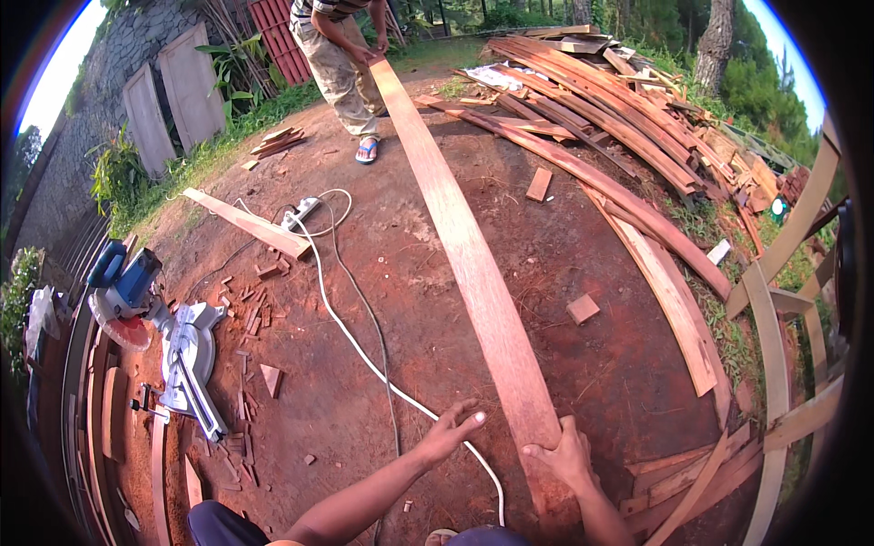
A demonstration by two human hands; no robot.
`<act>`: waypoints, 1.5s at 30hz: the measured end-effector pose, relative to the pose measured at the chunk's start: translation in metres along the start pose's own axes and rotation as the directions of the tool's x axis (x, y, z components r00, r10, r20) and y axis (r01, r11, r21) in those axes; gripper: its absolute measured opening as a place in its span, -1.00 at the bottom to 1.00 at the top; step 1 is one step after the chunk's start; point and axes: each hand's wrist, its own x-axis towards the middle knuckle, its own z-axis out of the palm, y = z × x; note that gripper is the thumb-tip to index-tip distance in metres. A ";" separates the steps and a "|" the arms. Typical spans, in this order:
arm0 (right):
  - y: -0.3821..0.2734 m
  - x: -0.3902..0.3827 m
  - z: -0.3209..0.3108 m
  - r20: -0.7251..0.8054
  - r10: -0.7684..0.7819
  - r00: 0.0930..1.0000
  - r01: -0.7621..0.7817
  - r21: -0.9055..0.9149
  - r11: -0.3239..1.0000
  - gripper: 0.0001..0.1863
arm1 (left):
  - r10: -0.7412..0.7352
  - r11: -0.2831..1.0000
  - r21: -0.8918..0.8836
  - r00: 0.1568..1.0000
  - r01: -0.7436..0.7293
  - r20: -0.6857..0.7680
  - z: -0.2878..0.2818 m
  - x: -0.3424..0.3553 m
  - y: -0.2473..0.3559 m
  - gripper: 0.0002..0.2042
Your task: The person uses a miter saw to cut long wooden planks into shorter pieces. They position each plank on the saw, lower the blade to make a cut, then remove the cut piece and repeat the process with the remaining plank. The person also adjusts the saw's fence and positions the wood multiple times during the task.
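Observation:
A long, pale reddish wooden plank [462, 262] runs diagonally from the top centre down to the lower right. My right hand [562, 455] grips its near end, thumb over the face and fingers round the right edge. Left of it, my left hand [448, 431] is open in the air, fingers spread, apart from the plank and over a white cable [364, 353]. At the far end, another person [332, 55] in camouflage trousers and flip-flops holds the plank with their hands.
A blue mitre saw [187, 364] with small offcuts stands at the left. A power strip [300, 212] lies by a short plank [228, 215]. A lumber pile [592, 96], long boards [665, 300] and a wooden frame [776, 364] line the right. A stone wall [82, 118] rises behind.

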 end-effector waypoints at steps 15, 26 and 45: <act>-0.193 -0.078 0.207 0.331 -0.526 0.783 0.188 0.680 0.708 -0.30 | 0.044 0.992 0.124 0.837 0.028 -0.546 -0.208 -0.110 0.021 -0.45; -0.227 -0.068 0.234 0.610 -0.649 0.453 0.111 0.684 0.721 -0.55 | -0.035 0.822 0.407 0.749 0.398 -0.662 -0.369 -0.410 -0.007 -0.39; -0.501 0.072 0.247 0.282 -0.561 0.778 -0.038 0.913 0.406 0.07 | 0.073 0.816 0.306 0.437 0.491 -0.896 -0.220 -0.696 -0.202 -0.42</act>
